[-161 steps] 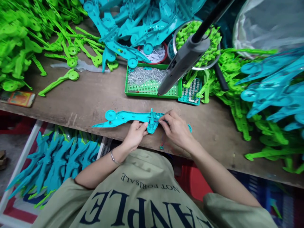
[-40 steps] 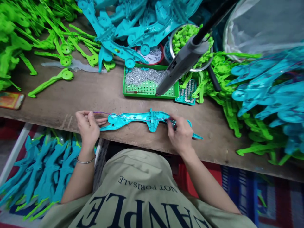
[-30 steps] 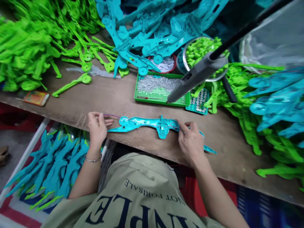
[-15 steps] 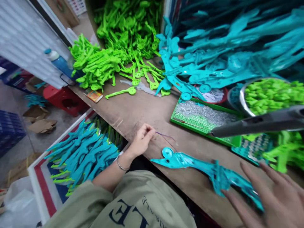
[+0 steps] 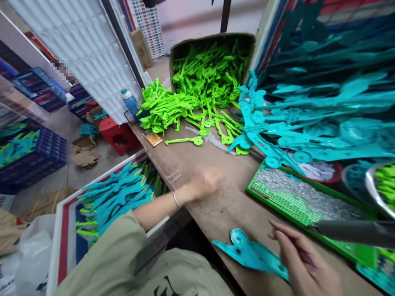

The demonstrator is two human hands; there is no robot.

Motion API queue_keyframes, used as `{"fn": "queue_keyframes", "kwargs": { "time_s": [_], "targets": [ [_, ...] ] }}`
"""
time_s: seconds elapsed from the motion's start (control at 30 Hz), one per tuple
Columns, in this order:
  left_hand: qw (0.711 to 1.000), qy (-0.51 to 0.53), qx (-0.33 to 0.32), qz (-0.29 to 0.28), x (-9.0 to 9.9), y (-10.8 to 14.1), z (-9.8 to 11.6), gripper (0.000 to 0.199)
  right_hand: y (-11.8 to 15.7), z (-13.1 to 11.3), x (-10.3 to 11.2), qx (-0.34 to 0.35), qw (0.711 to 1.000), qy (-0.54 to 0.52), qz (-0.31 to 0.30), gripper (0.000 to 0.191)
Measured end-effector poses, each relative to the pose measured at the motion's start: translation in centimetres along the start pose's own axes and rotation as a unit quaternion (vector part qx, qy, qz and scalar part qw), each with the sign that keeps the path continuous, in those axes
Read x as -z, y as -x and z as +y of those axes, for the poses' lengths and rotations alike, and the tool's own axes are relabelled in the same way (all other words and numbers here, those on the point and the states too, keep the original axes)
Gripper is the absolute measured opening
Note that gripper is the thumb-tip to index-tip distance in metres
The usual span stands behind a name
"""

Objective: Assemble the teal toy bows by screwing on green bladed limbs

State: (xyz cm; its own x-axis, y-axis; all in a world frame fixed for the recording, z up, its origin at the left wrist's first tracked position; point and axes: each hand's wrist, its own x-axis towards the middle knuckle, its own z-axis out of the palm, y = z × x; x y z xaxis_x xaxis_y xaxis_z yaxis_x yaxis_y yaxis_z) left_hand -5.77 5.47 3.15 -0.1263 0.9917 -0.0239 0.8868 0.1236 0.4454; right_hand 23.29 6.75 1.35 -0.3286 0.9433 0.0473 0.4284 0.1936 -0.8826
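Note:
My left hand [image 5: 210,181] is over the brown worktop [image 5: 185,162]; motion smears its fingers, and I cannot see whether they hold anything. My right hand [image 5: 304,263] is at the lower right, thumb and fingers drawn together. A hint of purple shows inside its curl, but what it grips is not clear. Just left of that hand a long teal plastic part [image 5: 256,255] with a round disc lies at the worktop's front edge; the hand hides its far end. Beyond is a green tray [image 5: 256,185] of small silvery metal pieces.
A dark grey rod-shaped tool [image 5: 352,232] juts in over the tray from the right. Lime-green parts [image 5: 210,74] spill from a box at the back, and teal parts [image 5: 333,119] heap at the right. A bottle [image 5: 129,100] and a red stool [image 5: 119,133] are at left.
The view has swung left and up. My right hand, spread before, has moved left and closed. The thin purple strand that my left hand pinched no longer shows clearly there.

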Motion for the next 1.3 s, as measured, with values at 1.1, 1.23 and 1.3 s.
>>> {"fn": "queue_keyframes", "kwargs": {
  "time_s": [1.1,1.23,1.3],
  "targets": [
    [0.887,-0.039,-0.426,-0.172,-3.4,1.1,-1.8,0.038,0.9,3.6,-2.0,0.03,0.988,0.105,0.108,0.026],
    [0.884,-0.047,-0.436,-0.161,-3.1,0.6,-2.7,0.041,1.0,3.6,-2.0,0.032,0.989,0.095,0.107,0.025],
    [0.886,-0.055,-0.43,-0.165,-3.1,0.6,-2.7,0.042,1.0,3.6,-2.1,0.029,0.989,0.098,0.106,0.025]
  ]
}}
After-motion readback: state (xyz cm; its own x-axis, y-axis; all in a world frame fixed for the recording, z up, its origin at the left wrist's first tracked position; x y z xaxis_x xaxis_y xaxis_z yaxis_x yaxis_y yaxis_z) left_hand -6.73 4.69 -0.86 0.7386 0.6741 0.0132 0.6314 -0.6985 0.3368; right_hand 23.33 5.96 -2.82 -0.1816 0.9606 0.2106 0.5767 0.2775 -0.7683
